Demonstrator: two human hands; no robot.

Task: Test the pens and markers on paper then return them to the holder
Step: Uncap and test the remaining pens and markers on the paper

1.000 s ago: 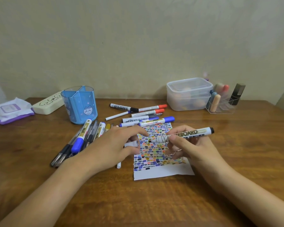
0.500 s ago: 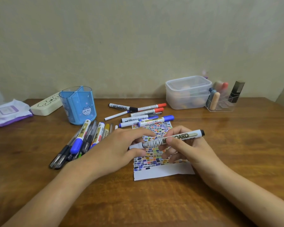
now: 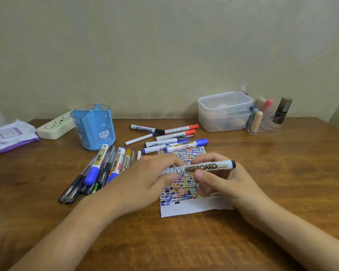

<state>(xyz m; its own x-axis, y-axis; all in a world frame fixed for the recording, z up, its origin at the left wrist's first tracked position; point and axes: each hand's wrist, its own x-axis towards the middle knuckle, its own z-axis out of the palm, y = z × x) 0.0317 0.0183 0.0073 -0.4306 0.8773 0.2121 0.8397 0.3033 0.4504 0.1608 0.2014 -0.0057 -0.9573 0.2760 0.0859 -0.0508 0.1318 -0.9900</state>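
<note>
Both hands pinch the whiteboard marker (image 3: 199, 168) level over the paper (image 3: 194, 209) at desk centre, left hand (image 3: 145, 180) on its cap end, right hand (image 3: 219, 178) on the barrel; a hard tug could smear ink.

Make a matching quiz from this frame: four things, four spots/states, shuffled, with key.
Things:
1. whiteboard marker
2. blue holder
3. paper
4. wipes pack

Places/states:
A. far left edge of the table
B. flat under both hands, covered in colour swatches
C. held level, left hand at one end, right hand on the barrel
D. upright behind the loose pens, no pens showing above its rim

Pairs: 1-C, 2-D, 3-B, 4-A
</note>
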